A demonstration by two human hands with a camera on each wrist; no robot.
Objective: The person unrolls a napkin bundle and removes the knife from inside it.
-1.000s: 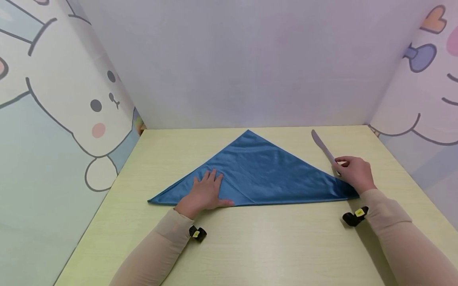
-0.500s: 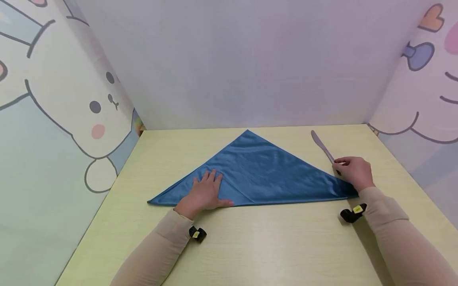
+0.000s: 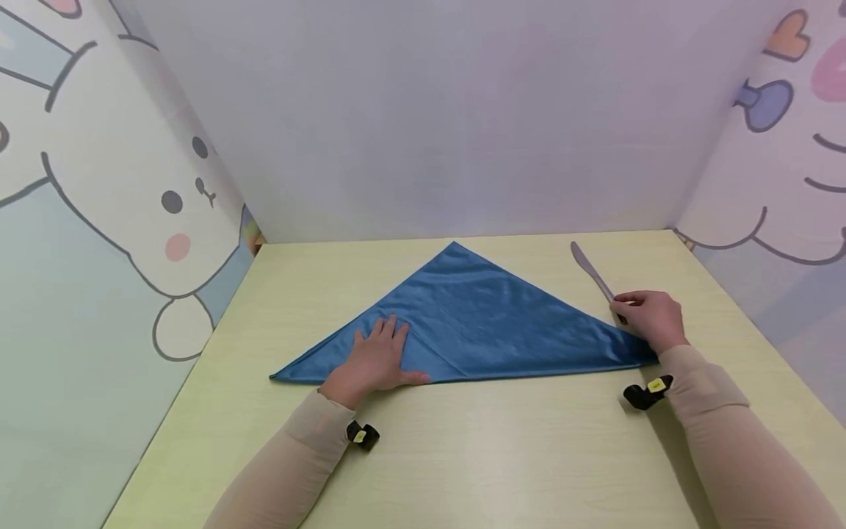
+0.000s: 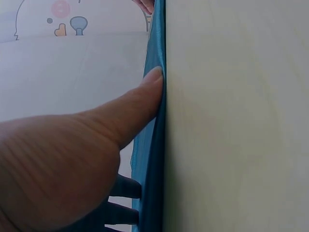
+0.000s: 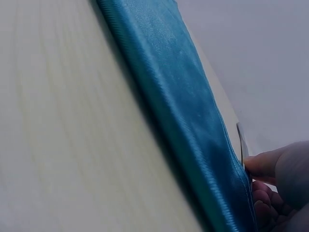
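Observation:
A blue satin cloth, folded into a wide triangle, lies flat with its long edge toward me and its peak pointing away. My left hand rests spread on the cloth's left part, its thumb along the near edge; in the left wrist view that thumb presses at the fold. Beyond the cloth's right corner, my right hand pinches the handle of a silver table knife between thumb and fingers. The knife's blade points away to the back. The right wrist view shows these curled fingers right beside the cloth's edge.
A pale wooden table carries everything. A plain light wall rises at its back edge, with cartoon-printed panels on the sides. Small black wrist cameras sit at both cuffs.
The whole head view has shifted slightly. Both hands, the cloth and the knife keep nearly the same places relative to each other.

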